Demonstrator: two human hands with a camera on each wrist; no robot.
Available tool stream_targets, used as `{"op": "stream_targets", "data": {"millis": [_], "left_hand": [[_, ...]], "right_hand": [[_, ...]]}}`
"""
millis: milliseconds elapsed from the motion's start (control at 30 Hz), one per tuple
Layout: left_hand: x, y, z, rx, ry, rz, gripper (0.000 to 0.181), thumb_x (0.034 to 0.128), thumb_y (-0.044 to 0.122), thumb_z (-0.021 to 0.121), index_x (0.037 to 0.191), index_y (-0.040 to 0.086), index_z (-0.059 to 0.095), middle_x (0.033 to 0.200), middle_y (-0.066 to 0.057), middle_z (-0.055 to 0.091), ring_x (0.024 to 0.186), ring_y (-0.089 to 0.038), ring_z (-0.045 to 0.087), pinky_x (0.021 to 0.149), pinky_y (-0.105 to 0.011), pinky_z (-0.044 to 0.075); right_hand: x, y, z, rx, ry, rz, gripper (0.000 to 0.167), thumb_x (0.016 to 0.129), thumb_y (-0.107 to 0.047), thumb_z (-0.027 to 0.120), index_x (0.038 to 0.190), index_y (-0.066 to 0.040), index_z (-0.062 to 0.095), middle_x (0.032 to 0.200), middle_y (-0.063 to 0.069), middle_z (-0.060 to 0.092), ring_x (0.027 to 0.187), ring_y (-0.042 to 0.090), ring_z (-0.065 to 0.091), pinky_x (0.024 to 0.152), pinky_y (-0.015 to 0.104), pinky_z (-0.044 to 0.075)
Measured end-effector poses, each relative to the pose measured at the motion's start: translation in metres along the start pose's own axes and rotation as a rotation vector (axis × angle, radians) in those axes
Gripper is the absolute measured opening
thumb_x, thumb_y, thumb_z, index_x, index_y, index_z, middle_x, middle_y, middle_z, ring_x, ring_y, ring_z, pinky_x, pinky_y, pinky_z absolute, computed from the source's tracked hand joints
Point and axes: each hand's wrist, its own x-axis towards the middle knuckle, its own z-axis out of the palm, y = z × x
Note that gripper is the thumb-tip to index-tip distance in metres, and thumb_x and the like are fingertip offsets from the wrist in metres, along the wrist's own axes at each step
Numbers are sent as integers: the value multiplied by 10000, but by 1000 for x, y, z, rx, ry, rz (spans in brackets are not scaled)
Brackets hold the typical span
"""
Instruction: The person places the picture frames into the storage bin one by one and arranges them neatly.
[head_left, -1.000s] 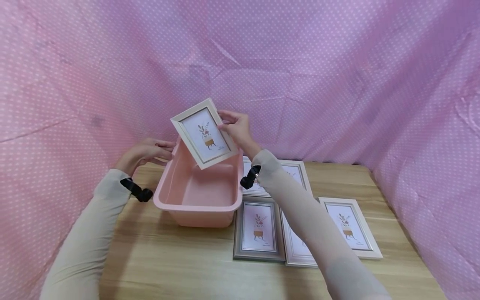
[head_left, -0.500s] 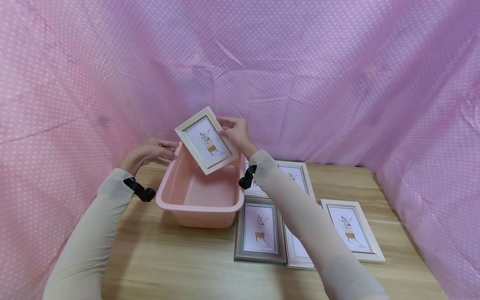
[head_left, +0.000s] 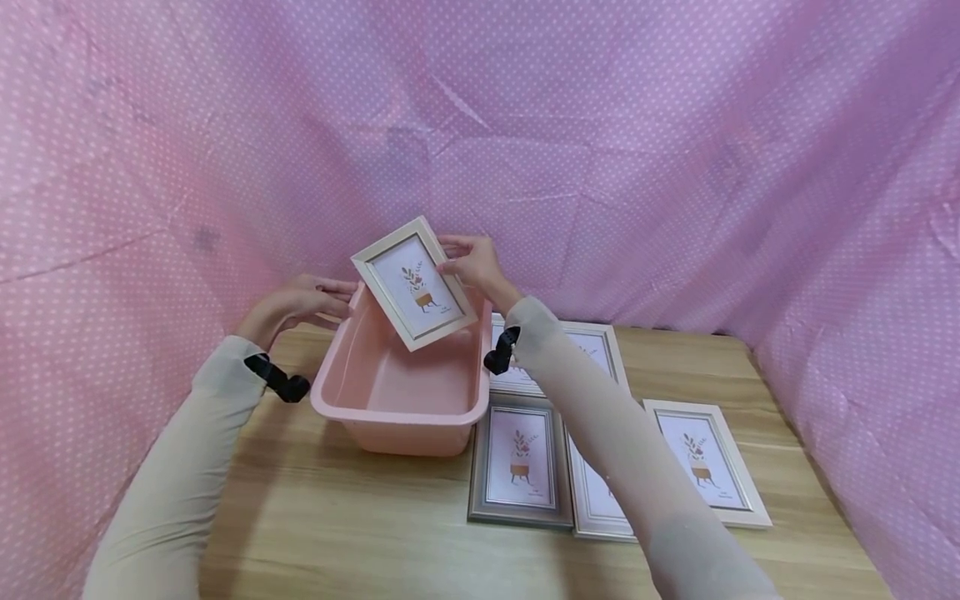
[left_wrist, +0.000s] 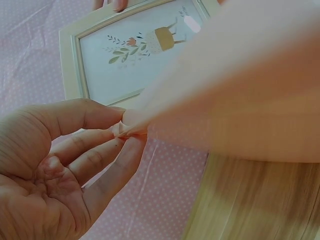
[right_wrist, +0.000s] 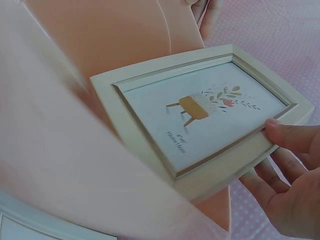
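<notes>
A cream picture frame (head_left: 415,283) with a potted-plant print is held tilted over the back of a pink plastic tub (head_left: 405,417). My right hand (head_left: 477,267) pinches its right edge, thumb on the front and fingers behind, as the right wrist view shows on the frame (right_wrist: 145,145) and hand (right_wrist: 295,180). At the tub's left rim is my left hand (head_left: 300,304); in the left wrist view this hand (left_wrist: 65,160) pinches the rim between thumb and fingers. The part of the tub's inside floor in sight holds nothing.
Right of the tub, several picture frames lie face up on the wooden table (head_left: 360,533): a grey-brown one (head_left: 480,475), silvery ones partly under my right arm, and a cream one (head_left: 738,475) farther right. A pink dotted cloth (head_left: 525,167) hangs behind and at both sides.
The held frame and my right hand have come down slightly toward the tub, mostly in the first half second. My left hand stays at the rim. The whole view has shifted a little.
</notes>
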Motion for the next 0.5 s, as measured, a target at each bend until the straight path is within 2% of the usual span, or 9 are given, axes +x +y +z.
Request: {"op": "stream_targets", "data": {"millis": [200, 500], "left_hand": [[0, -3, -2, -9, 9, -6, 730, 961, 89, 670, 1585, 0, 301, 1585, -247, 388, 1192, -174, 629, 985, -388, 608], [0, -4, -3, -6, -9, 29, 706, 967, 98, 662, 1582, 18, 324, 1585, -235, 399, 1352, -321, 532, 996, -382, 602]], "right_hand": [[1, -2, -1, -55, -31, 15, 452, 832, 31, 804, 1268, -38, 706, 1168, 199, 746, 1078, 324, 726, 900, 375, 643], [0, 4, -10, -100, -133, -42, 407, 856, 32, 772, 1254, 36, 685, 1166, 258, 729, 1063, 370, 724, 854, 380, 655]]}}
